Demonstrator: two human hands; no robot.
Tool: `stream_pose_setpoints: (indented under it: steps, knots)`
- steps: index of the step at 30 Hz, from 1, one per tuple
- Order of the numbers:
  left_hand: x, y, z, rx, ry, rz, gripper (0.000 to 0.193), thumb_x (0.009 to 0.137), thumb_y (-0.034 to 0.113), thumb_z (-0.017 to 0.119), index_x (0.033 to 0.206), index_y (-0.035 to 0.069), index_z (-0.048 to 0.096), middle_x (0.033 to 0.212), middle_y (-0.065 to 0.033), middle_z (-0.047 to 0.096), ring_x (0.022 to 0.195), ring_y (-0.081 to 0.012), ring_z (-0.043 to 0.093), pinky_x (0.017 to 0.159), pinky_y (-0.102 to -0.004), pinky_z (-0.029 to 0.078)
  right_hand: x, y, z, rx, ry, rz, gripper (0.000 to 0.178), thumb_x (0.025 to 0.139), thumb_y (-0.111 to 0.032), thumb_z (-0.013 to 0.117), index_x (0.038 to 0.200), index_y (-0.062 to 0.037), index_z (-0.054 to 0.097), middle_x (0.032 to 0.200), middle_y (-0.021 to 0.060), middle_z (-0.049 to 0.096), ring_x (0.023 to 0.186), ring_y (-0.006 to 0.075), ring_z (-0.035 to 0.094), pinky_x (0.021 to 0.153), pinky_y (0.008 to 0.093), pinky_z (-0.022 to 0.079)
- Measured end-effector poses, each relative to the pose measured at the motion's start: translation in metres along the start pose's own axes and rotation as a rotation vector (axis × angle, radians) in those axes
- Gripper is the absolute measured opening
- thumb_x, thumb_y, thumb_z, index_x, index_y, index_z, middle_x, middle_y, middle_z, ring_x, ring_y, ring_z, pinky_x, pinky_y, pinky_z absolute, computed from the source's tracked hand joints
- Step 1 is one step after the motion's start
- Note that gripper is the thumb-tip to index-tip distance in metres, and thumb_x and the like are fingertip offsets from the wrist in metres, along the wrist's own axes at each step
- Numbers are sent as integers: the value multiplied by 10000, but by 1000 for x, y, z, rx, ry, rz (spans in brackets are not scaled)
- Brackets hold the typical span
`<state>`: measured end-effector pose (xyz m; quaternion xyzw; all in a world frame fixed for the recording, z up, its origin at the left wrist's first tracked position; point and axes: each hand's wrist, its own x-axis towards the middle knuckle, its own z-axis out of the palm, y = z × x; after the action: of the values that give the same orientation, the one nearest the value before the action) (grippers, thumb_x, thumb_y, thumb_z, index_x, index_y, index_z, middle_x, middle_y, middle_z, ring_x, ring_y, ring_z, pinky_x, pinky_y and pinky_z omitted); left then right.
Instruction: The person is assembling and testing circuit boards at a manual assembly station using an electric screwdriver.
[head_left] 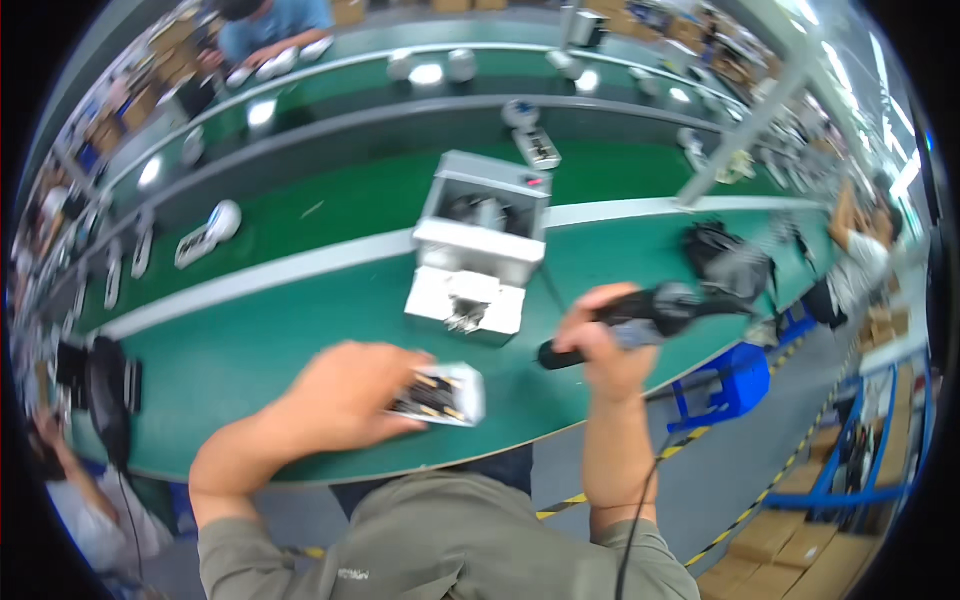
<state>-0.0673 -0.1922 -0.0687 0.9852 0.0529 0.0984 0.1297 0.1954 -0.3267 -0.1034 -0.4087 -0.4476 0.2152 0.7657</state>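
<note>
My left hand (pixel 345 395) is closed around a small white housing (pixel 466 392), gripping it from the left just above the green bench. Dark parts and gold-coloured pieces show inside its open face. Fingers of my right hand (pixel 610 345) wrap round a black, powered-screwdriver-like tool (pixel 650 312), held tilted above the bench to the right of the housing. Motion blurs the tool, and I cannot make out its tip. Between and beyond my hands stands a grey-white box-shaped device (pixel 480 240) with an open top and a white front tray (pixel 425 298) holding small metal pieces.
Behind the bench (pixel 350 300), a green conveyor belt (pixel 340 200) carries white devices (pixel 208 233). A black bag (pixel 728 262) lies at the right, and a dark tool (pixel 108 400) at the left. A blue stool (pixel 735 385) stands below the right edge. Other people sit around.
</note>
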Motion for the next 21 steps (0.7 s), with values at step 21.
stream_pose_setpoints:
  steps: [21]
  knots:
    - [-18, -12, 81, 62, 102, 25, 274, 763, 223, 633, 970, 46, 603, 944, -97, 544, 839, -219, 492, 761, -331, 395, 52, -8, 82, 84, -426, -112, 305, 834, -265, 629, 1007, -41, 516, 682, 62, 570, 587, 173, 566, 621, 295, 484]
